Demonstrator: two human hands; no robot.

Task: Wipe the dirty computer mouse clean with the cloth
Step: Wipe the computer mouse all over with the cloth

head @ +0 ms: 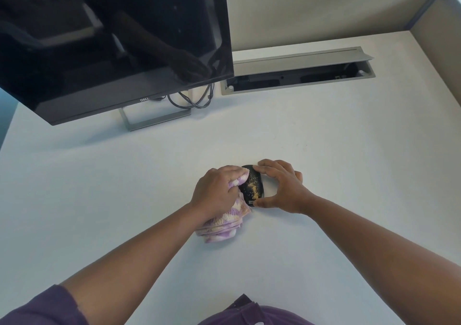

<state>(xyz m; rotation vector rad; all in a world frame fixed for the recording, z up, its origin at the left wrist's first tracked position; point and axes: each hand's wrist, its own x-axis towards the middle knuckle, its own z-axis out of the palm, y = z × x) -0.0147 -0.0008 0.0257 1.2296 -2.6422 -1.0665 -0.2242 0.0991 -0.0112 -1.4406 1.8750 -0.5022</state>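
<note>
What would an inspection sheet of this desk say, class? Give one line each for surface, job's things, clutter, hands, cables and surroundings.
Surface: white desk.
Job's things: black mouse with yellowish dust on top; purple-and-white cloth pressed against its left side.
Clutter: nothing seen.
Hands: left hand grips the cloth; right hand holds the mouse steady.
Cables: black cables looped behind the monitor stand.
Surroundings: dark monitor, open cable tray, beige partition wall.
</note>
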